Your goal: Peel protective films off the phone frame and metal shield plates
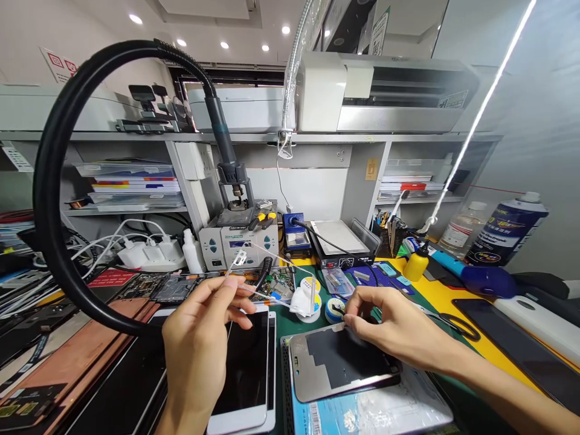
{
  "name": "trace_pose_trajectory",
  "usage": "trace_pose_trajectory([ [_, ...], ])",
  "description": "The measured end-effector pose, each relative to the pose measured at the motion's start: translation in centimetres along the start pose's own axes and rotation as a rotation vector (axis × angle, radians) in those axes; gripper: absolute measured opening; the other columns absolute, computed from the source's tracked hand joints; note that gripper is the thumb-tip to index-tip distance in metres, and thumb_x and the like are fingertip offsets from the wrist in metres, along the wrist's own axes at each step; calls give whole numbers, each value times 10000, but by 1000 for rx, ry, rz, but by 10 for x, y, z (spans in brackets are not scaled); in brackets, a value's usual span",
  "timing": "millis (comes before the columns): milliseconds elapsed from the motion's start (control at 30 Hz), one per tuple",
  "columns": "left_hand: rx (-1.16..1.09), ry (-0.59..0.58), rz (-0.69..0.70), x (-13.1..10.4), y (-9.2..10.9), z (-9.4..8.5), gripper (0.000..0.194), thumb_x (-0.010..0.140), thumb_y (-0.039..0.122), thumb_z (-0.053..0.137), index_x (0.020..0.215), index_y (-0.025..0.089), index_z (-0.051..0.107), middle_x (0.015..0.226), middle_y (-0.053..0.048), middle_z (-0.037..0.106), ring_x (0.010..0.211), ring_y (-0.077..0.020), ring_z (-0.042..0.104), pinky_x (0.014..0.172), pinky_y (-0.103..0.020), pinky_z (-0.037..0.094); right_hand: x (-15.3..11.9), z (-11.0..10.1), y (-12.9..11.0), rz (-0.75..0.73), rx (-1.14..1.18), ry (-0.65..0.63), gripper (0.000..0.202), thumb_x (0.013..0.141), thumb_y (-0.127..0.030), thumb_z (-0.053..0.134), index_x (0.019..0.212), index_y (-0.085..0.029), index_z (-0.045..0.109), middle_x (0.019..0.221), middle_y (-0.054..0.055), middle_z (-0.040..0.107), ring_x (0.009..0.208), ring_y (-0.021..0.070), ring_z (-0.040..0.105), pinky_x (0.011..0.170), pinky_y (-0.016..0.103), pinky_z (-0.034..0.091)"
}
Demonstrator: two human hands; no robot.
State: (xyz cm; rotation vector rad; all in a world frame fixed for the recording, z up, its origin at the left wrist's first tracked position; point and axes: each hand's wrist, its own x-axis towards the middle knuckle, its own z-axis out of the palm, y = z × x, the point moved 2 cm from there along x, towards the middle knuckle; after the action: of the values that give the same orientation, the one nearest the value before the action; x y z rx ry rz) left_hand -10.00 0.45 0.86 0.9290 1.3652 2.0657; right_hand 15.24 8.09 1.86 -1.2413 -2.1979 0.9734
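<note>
My left hand is raised over a white tablet, thumb and fingers pinching a thin, whitish, frame-like strip. The strip has a small slotted tab at its upper end and stretches right toward some white, crumpled material. My right hand is closed in a pinch at the top edge of a flat metal-and-black panel. A small dark piece shows at its fingertips, too small to name. The panel lies on a blue-and-white package.
A black hose arches from the hot-air station around the left. Device parts cover the left side. Scissors, a yellow bottle, a spray can and a dark phone-like slab are at right.
</note>
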Motion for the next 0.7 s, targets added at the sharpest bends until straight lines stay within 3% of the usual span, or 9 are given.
trace_pose_trajectory([
  [200, -1, 15, -1, 0, 0, 0, 138, 830, 334, 751, 781, 205, 743, 785, 3, 736, 613, -156, 661, 463, -213, 524, 6, -1, 11, -8, 285, -104, 79, 832, -240, 696, 804, -176, 660, 712, -27, 620, 650, 131, 505, 588, 247, 363],
  [367, -42, 52, -2, 1, 3, 2, 123, 785, 304, 770, 755, 190, 738, 728, -7, 730, 586, -163, 658, 442, -214, 515, 8, -10, 13, 38, 604, -243, 194, 741, -220, 849, 861, -152, 712, 821, -2, 701, 734, 112, 588, 654, 200, 437],
  [567, -77, 119, 4, 4, 3, 0, 123, 760, 298, 771, 753, 180, 735, 724, -15, 730, 574, -165, 655, 422, -209, 503, 7, -29, 15, 177, 932, -222, 300, 668, -156, 915, 906, -170, 732, 853, 8, 771, 713, 87, 709, 648, 146, 537],
  [700, -64, 141, -12, 6, 1, 0, 135, 748, 304, 782, 757, 178, 734, 733, -16, 734, 575, -169, 656, 417, -208, 506, 6, -45, 13, 196, 1139, -209, 384, 695, -72, 835, 1041, -199, 724, 978, 22, 805, 829, 124, 782, 804, 204, 620],
])
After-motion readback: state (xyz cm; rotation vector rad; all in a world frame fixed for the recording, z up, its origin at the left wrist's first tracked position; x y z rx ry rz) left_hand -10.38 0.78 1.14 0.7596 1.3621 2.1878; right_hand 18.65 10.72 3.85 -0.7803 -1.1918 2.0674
